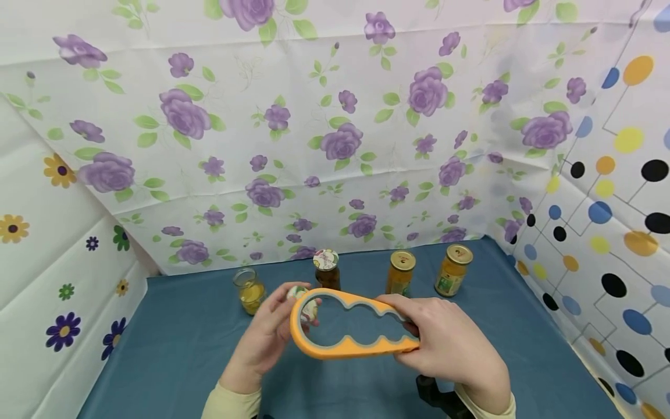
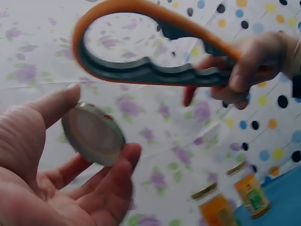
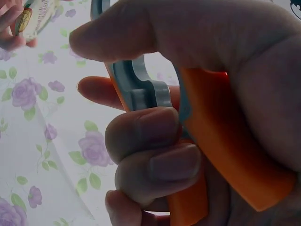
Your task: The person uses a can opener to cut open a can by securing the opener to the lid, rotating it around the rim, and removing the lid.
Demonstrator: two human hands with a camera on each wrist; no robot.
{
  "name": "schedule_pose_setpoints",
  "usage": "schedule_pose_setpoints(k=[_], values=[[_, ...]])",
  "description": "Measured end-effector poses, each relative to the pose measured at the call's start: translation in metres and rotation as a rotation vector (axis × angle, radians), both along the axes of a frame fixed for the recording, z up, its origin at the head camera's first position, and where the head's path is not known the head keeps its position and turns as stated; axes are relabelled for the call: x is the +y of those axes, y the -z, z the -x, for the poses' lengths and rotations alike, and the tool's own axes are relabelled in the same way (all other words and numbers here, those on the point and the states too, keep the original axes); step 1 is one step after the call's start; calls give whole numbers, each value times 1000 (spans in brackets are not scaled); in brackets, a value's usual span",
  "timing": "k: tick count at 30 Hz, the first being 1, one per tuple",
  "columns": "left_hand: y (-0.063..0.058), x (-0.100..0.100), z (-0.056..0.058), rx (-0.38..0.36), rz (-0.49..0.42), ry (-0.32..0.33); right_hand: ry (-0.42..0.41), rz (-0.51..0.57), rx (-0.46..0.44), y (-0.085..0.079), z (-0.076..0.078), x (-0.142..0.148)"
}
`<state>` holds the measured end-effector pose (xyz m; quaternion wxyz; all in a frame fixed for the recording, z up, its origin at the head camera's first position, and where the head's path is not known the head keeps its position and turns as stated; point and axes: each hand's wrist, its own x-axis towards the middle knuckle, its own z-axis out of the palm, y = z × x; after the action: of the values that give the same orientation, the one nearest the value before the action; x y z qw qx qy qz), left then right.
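Observation:
My left hand [image 1: 271,320] pinches a round patterned jar lid [image 2: 93,134] on edge between thumb and fingertips. In my right hand [image 1: 445,337] is an orange jar opener [image 1: 345,351] with a grey scalloped inner edge, gripped by its narrow end; the right wrist view shows the fingers [image 3: 155,165] curled round it. In the head view the opener's wide loop lies across part of the lid. Just beyond the left hand stands a lidless glass jar [image 1: 251,293] with yellow contents.
Behind the opener is a dark jar [image 1: 327,273] with a patterned lid. Two jars with gold lids, one in the middle [image 1: 401,273] and one farther right [image 1: 453,271], stand at the back of the blue tablecloth [image 1: 183,349]. Patterned sheets [image 1: 314,209] wall the table.

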<state>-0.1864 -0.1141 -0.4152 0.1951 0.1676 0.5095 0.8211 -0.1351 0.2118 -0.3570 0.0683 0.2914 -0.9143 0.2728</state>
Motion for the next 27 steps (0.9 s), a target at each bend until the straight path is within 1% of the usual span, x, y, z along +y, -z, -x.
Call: schedule_pose_setpoints(k=[2, 5, 7, 10, 12, 16, 22, 27], values=[[-3, -9, 0, -5, -16, -61, 0, -3, 2, 0, 0, 0], [-7, -21, -2, 29, -31, -127, -1, -8, 8, 1, 0, 0], [-8, -27, -2, 57, -25, -166, -5, -7, 14, 1, 0, 0], [-9, -33, -4, 76, 9, -232, -7, -8, 20, 1, 0, 0], [-9, -35, -4, 84, 47, -275, -7, -12, 19, 1, 0, 0], [-9, -38, -4, 110, 153, -357, -3, -23, 9, 1, 0, 0], [-7, -49, -7, 86, 261, -471, -2, -32, 6, 0, 1, 1], [-5, -60, -8, 79, 374, -551, 2, -43, 4, 0, 1, 1]])
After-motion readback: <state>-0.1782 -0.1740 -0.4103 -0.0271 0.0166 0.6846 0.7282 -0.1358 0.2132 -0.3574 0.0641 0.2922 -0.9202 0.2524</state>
